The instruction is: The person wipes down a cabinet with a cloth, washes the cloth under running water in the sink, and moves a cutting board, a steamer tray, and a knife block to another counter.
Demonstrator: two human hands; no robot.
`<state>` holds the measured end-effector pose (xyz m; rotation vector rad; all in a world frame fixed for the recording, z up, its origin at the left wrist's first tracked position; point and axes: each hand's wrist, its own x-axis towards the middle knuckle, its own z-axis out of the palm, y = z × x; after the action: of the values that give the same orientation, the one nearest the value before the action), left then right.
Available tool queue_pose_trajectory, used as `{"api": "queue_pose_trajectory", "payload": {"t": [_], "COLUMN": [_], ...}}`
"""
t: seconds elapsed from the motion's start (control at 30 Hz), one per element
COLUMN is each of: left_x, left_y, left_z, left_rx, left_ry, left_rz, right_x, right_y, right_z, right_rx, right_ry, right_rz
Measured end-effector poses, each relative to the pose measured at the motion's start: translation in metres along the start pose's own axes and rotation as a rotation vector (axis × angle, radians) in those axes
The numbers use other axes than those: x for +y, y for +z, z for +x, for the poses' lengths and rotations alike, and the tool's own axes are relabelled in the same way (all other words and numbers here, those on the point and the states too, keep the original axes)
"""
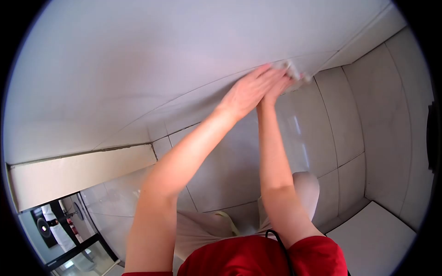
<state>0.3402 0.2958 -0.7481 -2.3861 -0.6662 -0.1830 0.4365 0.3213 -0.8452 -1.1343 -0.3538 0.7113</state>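
Note:
My two hands are close together at the lower part of a white tiled wall [184, 50]. My left hand [246, 92] lies partly over my right, its fingers stretched toward a crumpled whitish cloth [291, 70]. My right hand [276, 90] is beside and beneath it, with its fingers at the same cloth. The cloth is bunched at the fingertips against the wall and looks smeared by motion. Overlapping fingers hide part of the grip.
Pale floor tiles [225, 161] with dark joints lie below the wall. A side wall [382, 101] rises on the right. A white flat-topped block [375, 241] is at lower right, and a dark-framed glass panel [69, 234] at lower left. A ledge [83, 172] juts out at left.

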Motion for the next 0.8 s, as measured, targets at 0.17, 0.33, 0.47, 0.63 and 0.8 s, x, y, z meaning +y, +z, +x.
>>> {"api": "queue_pose_trajectory", "payload": {"t": [0.17, 0.33, 0.47, 0.63, 0.8], "left_x": [0.020, 0.023, 0.029, 0.043, 0.025], "left_y": [0.042, 0.070, 0.074, 0.045, -0.005], "left_z": [-0.091, -0.164, -0.171, -0.154, -0.155], "left_rx": [-0.417, -0.619, -0.644, -0.542, -0.446], "left_ry": [0.195, 0.254, 0.190, -0.125, -0.269], "left_rz": [0.176, 0.142, 0.030, -0.096, 0.006], "right_x": [0.159, 0.175, 0.172, 0.128, 0.069], "right_y": [-0.032, 0.005, 0.008, -0.007, 0.015], "right_z": [-0.067, -0.145, -0.139, -0.107, -0.107], "right_rx": [-0.125, -0.101, -0.067, -0.137, -0.274], "right_ry": [0.612, 1.071, 1.102, 1.116, 1.071], "right_rz": [0.269, 0.397, 0.416, 0.436, 0.386]}}
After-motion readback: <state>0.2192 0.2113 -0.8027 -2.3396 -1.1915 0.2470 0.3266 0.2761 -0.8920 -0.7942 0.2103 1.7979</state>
